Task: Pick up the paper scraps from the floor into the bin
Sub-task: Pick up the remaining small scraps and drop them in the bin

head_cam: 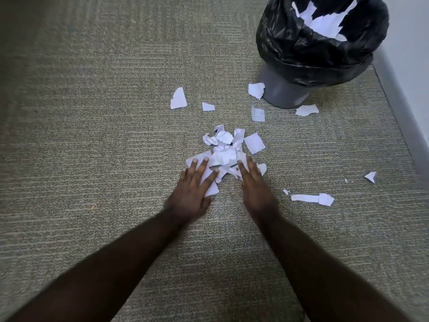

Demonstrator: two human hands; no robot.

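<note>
Both arms stretched fwd, left hand (193, 184) & right hand (253, 182) flat, fingers spread, grasping nothing, on paper scraps (225, 154)

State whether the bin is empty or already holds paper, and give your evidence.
Not empty. White paper shows inside the black liner of the upright bin. How full it is cannot be told.

We look down at a carpet floor (92, 135). Our left hand (192, 189) and right hand (255, 187) lie flat, side by side, on the near edge of a pile of paper scraps (226, 149) at the centre. Beyond the pile, loose scraps (178, 98) lie scattered. Far right stands a bin (285, 91) with paper (325, 22) inside, a scrap touching its base. A long scrap (311, 198) lies right of our hands. A wall (408, 43) runs along the right.
</note>
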